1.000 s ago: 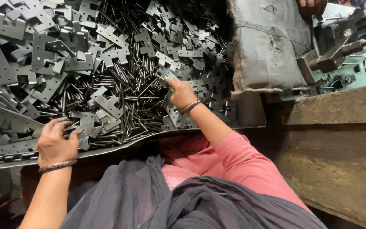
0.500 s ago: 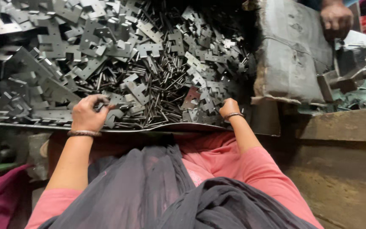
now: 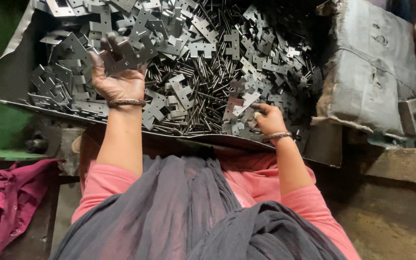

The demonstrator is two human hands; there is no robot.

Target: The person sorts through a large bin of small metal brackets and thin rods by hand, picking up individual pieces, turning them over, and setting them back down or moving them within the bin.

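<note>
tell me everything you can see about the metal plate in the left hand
The metal plate is a flat, dull grey stamped piece of sheet metal with notched, stepped edges, much like the many loose plates heaped in the tray below it. The left hand holds it raised above the heap, palm up, fingers curled around its lower edge. It sits tilted, its broad face toward the camera. Its surface looks matte and slightly grimy. Any holes in it are too small to tell.

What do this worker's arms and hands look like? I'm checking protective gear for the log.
Both hands are bare, no gloves. The left hand and right hand each have a thin metal bangle at the wrist. Short pink sleeves end near the elbows, forearms uncovered, fingers grimy.
</note>
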